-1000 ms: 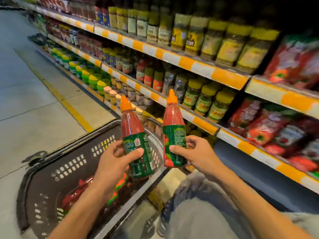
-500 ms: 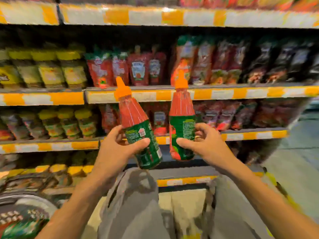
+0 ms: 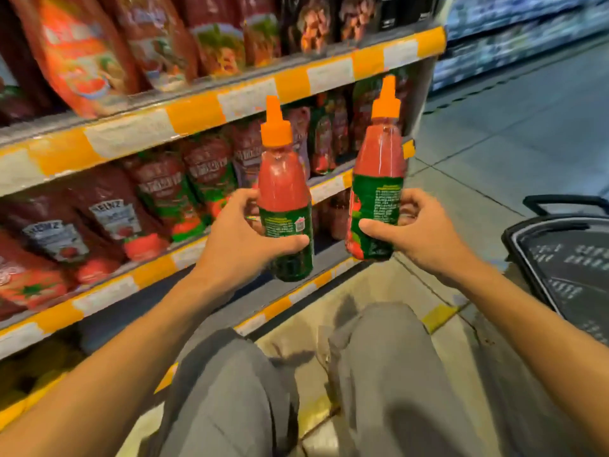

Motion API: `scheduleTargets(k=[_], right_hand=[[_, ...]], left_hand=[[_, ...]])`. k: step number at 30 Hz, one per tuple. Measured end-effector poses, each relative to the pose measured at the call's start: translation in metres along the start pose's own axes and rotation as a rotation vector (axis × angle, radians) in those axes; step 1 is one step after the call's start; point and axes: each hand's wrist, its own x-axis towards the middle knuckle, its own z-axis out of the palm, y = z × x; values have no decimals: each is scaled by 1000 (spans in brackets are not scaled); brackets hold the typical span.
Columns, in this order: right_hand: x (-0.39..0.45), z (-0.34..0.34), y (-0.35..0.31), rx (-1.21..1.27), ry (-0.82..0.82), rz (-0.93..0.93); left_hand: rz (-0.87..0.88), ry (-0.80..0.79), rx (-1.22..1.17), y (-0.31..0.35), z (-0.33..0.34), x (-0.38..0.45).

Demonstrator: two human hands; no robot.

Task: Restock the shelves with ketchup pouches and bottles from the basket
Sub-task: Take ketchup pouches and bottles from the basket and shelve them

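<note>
Shelving unit (image 3: 211,103) is running along the left, its edges carrying alternating orange and white strips (image 3: 296,77). The unit's end post (image 3: 418,103) is standing at right centre, where the aisle is opening out. Grey tiled floor (image 3: 514,133) is stretching to the right, with dark grout lines crossing it. A yellow floor marking (image 3: 438,316) is lying close to the lowest shelf's corner. A second, blurred shelving run (image 3: 527,31) is glowing bluish at the top right. Light is looking dim and warm.
</note>
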Motion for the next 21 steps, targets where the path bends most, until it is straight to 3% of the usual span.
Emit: scheduleTargets(k=[5, 12, 21], right_hand=[[27, -3, 72, -1, 51, 103], [67, 24, 184, -51, 78, 194], [110, 80, 297, -36, -26, 298]], left_hand=[[-41, -147, 47, -65, 45, 44], [-141, -192, 85, -178, 101, 78], [-329, -263, 156, -293, 138, 104]])
